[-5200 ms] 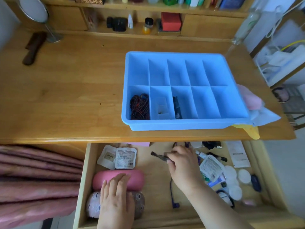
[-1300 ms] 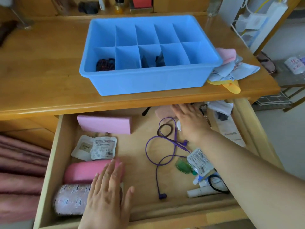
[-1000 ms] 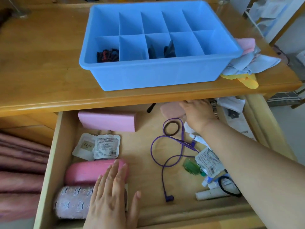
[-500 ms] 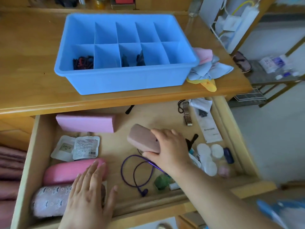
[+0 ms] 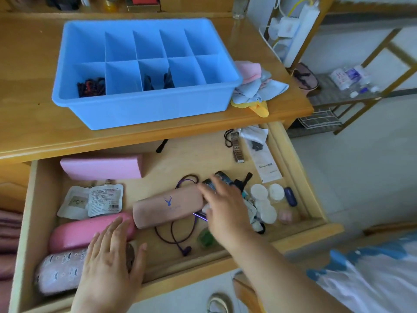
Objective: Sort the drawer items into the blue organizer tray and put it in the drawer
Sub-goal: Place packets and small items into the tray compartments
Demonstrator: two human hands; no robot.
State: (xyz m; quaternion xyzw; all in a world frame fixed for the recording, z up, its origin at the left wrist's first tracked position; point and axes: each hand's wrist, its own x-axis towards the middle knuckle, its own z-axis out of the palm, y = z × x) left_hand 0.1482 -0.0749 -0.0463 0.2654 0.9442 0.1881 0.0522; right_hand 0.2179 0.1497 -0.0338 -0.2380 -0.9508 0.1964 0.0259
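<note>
- Change: the tan case (image 5: 168, 205), gripped at drawer middle half a second ago, now lies flat by the pink case (image 5: 90, 229), on top of the purple cable (image 5: 178, 238).
- Right hand (image 5: 225, 211) has let go of it; fingers stretched over the case's right end and the small clutter. Whether it holds anything cannot be told, as motion blur hides it.
- Left hand (image 5: 110, 265) unchanged: flat, fingers spread, resting on the patterned pouch (image 5: 58, 271) and the pink case edge, gripping nothing.
- Meaning (judgement): big cases are being parked left to clear the way to the small items; sorting is barely begun.
- Tray (image 5: 144, 114) sits on the desktop above the open drawer (image 5: 291, 168), not yet in it.
- Counts: tray 10 cells, 2 rows of 5; front row shows dark beads (image 5: 91, 86) in the leftmost cell and dark bits (image 5: 158, 81) in the third; second cell's floor is hidden; back row looks empty.
- Drawer: 2 cases, 1 pouch, 1 pink box (image 5: 101, 166), 2 sachets (image 5: 94, 201), 1 cable, 1 watch band (image 5: 237, 147), about 4 cotton pads (image 5: 265, 203), 1 green bit (image 5: 206, 238).
</note>
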